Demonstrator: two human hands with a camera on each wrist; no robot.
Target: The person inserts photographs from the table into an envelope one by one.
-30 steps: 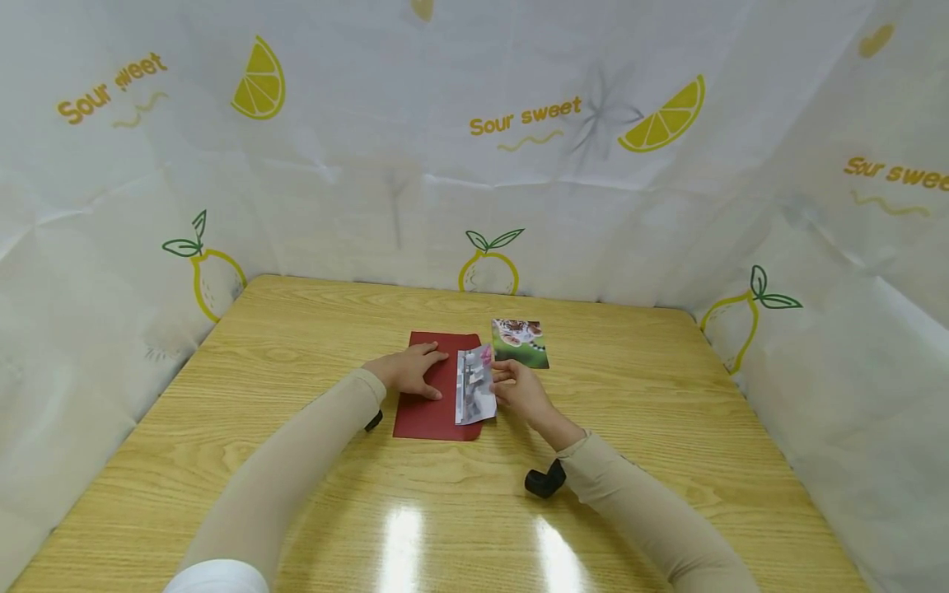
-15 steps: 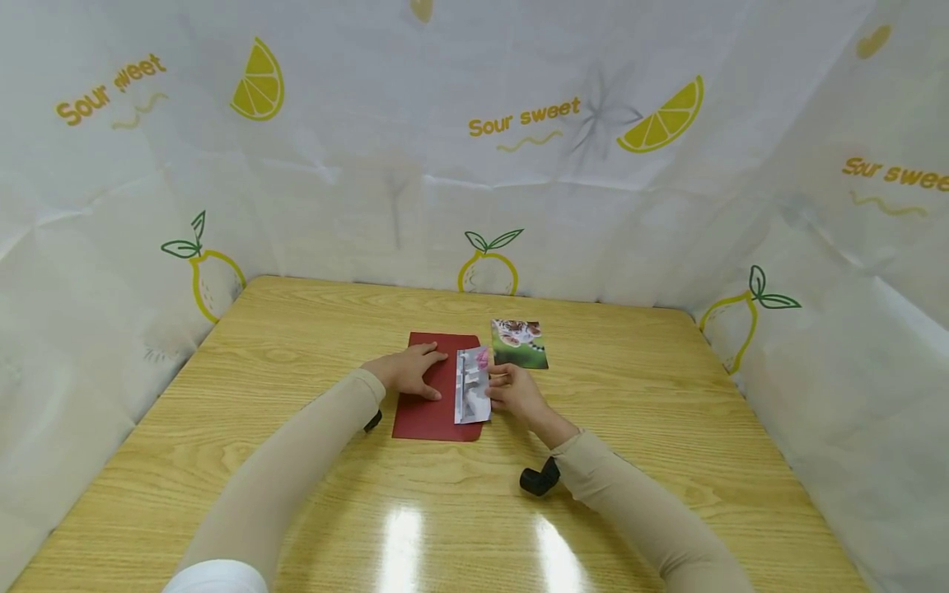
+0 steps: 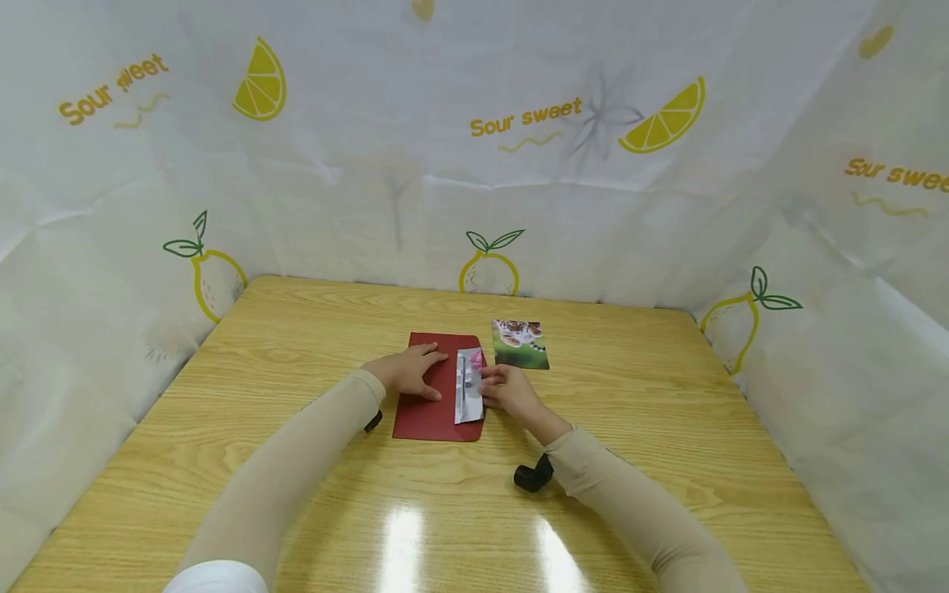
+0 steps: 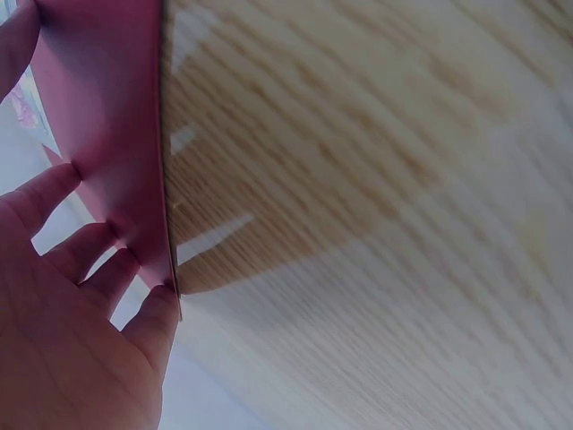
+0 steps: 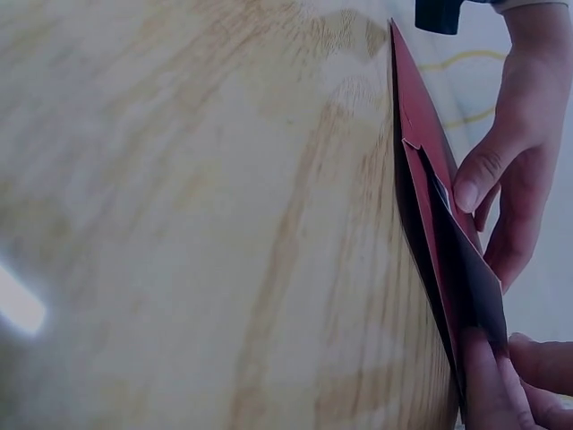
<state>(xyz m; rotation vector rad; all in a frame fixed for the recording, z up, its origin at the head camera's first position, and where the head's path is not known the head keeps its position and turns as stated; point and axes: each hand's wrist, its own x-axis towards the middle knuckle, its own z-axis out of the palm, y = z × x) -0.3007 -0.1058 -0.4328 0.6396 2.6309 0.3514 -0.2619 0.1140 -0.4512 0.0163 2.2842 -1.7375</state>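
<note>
A red envelope [image 3: 426, 422] lies flat on the wooden table with its opening facing right. My left hand [image 3: 410, 371] rests on its left part, fingers straight and spread; in the left wrist view the fingertips press on the red paper [image 4: 103, 107]. Out of the opening sticks a grey picture card [image 3: 470, 391] with a pink patch, its left part hidden inside the envelope. My right hand [image 3: 513, 393] pinches the card's outer edge between thumb and fingers. From the right wrist side, the card's dark back [image 5: 479, 291] slants up out of the envelope's mouth.
A tiger photo [image 3: 530, 356] on a green ground lies just behind my right hand. Black wrist-camera mounts [image 3: 534, 475] hang under both forearms. White cloth [image 3: 356, 189] printed with lemons borders the table [image 3: 630, 371] at the back and sides.
My right hand has moved left, pushing the picture card further into the envelope, so a narrower strip of it shows. The left hand, envelope and tiger photo have stayed in place.
</note>
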